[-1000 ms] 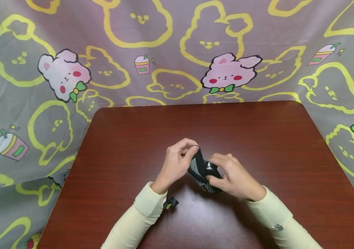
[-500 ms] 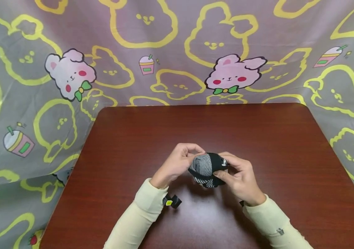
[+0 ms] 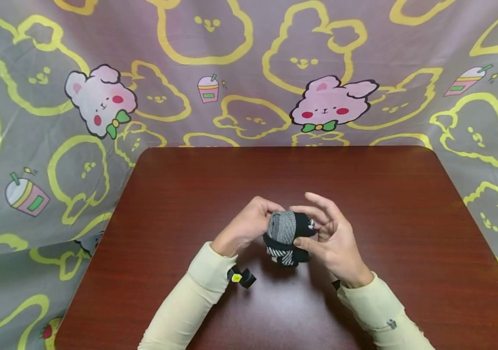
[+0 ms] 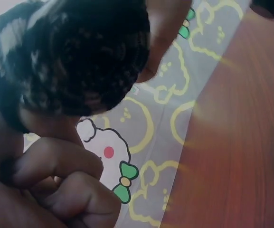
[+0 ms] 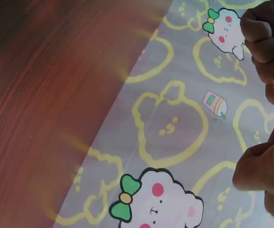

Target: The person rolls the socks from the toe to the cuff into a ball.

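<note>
A bundle of rolled-up socks [image 3: 281, 227], grey knit with black bands and black-and-white stripes below, is held up over the table between both hands. My left hand [image 3: 251, 221] grips its left and far side, the fingertips partly hidden behind it. On the right, my right hand [image 3: 338, 243] pinches it, with the thumb along the near side and a finger behind. The right index finger is lifted off. In the left wrist view the dark sock bundle [image 4: 80, 61] looms blurred above curled fingers [image 4: 65, 166]. Fingers [image 5: 265, 42] show at the edge of the right wrist view.
A brown wooden table [image 3: 205, 180] lies beneath the hands. Behind and beside it hangs a grey curtain [image 3: 249, 73] with yellow outlines and rabbit faces. A black wrist device [image 3: 247, 278] with a yellow mark sits under the left cuff.
The black sock opening has been turned over, and the bundle now shows a compact grey roll. The right index finger has lifted, and the left hand has drawn closer against the bundle.
</note>
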`<state>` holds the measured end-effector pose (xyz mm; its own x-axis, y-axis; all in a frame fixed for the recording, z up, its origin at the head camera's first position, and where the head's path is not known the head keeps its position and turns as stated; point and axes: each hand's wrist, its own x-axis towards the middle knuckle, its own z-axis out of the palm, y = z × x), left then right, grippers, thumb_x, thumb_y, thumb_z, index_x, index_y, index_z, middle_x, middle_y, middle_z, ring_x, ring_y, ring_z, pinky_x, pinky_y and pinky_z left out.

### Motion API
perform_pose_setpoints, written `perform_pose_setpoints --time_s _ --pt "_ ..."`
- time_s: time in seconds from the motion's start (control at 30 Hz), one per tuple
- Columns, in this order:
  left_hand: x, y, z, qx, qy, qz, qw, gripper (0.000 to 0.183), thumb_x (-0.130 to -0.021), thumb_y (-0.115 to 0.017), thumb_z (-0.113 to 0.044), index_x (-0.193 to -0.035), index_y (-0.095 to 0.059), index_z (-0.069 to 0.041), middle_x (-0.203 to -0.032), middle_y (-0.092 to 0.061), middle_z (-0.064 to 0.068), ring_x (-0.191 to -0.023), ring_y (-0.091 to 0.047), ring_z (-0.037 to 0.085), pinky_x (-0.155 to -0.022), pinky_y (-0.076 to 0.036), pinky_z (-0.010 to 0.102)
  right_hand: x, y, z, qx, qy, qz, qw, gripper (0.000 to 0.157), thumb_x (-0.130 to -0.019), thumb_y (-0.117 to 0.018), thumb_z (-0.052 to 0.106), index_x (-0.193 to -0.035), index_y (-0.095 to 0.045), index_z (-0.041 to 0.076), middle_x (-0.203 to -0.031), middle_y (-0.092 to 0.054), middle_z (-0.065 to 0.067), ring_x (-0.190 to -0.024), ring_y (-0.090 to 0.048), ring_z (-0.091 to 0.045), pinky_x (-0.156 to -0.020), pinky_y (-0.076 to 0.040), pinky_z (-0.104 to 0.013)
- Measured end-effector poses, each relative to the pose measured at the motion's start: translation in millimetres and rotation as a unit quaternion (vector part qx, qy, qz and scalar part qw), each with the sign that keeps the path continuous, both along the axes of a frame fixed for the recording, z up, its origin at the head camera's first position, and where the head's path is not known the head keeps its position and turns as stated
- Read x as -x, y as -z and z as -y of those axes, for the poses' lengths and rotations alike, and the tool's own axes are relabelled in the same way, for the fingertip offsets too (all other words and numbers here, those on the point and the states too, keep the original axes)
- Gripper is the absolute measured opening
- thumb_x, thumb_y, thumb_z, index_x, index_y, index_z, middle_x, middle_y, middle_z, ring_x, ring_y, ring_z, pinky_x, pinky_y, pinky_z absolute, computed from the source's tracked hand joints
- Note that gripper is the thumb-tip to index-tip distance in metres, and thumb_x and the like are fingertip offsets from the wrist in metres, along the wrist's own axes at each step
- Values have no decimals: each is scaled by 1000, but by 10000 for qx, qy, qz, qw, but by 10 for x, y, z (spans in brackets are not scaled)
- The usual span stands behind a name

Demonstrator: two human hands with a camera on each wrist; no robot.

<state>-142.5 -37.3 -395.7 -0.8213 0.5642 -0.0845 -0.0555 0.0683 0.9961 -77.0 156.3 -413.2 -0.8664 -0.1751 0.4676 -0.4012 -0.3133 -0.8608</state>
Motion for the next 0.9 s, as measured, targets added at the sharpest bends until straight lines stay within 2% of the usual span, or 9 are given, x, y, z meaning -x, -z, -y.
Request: perform_pose_setpoints --time_s 0.1,0.23,0.4,0.53,0.63,0.7,0.73,0.8,0.9 --pt "4 10 7 41 22 381 9993 14 -85 -68 10 -98 -68 13 -70 -70 6 -60 -62 9 -56 -51 24 -4 -6 -12 -751 136 -11 9971 80 -69 -74 -28 -141 -47 -10 -117 -68 -18 -96 -69 -21 -80 -56 -28" --pt "-8 38 9 -41 -114 816 9966 21 -85 -66 12 -103 -58 7 -69 -68 9 -58 -62 11 -55 -51 27 -23 -28 -1 -1602 848 -320 9829 63 -65 -84 -19 -124 -67 -3 -115 -70 -12 -105 -66 -21 -91 -51 -28" --pt "-32 142 41 -339 -503 809 9949 35 -83 -70 7 -112 -50 8 -84 -65 3 -75 -60 12 -66 -49 26 -46 -41 62 -1425 1225 -637 9801 56 -61 -85 -20 -113 -72 -3 -122 -67 -20 -119 -59 -35 -103 -44 -32" --pt "-24 174 155 -954 -994 477 9893 37 -82 -72 5 -113 -52 11 -88 -63 2 -79 -60 13 -66 -48 25 -62 -53 90 -1198 1406 -452 9818 51 -66 -82 -21 -113 -71 -4 -113 -69 -20 -109 -64 -29 -95 -49 -29" --pt "-35 110 292 -1316 -1264 -436 9822 25 -83 -73 5 -105 -62 9 -87 -64 4 -76 -60 14 -65 -48 24 -59 -82 53 -1043 1572 -182 9819 47 -69 -79 -20 -113 -71 -5 -104 -71 -19 -95 -67 -23 -81 -53 -26" --pt "-68 45 357 -1235 -1134 -1512 9742 18 -82 -77 6 -98 -70 4 -88 -65 5 -76 -59 16 -64 -47 23 -45 -98 22 -904 1549 -47 9838 45 -71 -78 -21 -112 -70 -6 -99 -71 -19 -87 -66 -20 -73 -53 -25" --pt "-87 14 373 -1064 -960 -2131 9665 16 -82 -79 6 -96 -73 0 -90 -66 4 -76 -58 15 -64 -47 23 -37 -101 10 -854 1514 -46 9848 44 -72 -77 -21 -113 -69 -7 -99 -71 -19 -85 -66 -20 -71 -54 -24" --pt "-124 -42 376 -680 -575 -3291 9401 15 -81 -81 3 -93 -78 -5 -91 -67 1 -76 -58 13 -60 -45 24 -21 -99 -3 -760 1449 -69 9865 43 -73 -75 -22 -113 -68 -9 -99 -71 -18 -83 -66 -20 -70 -54 -24" --pt "-143 -83 358 -308 -99 -4612 8867 16 -81 -82 0 -94 -80 -8 -93 -68 -1 -80 -60 8 -63 -49 23 -14 -82 -4 -604 1408 -74 9882 41 -74 -72 -24 -113 -66 -12 -99 -71 -17 -82 -66 -19 -70 -55 -24"
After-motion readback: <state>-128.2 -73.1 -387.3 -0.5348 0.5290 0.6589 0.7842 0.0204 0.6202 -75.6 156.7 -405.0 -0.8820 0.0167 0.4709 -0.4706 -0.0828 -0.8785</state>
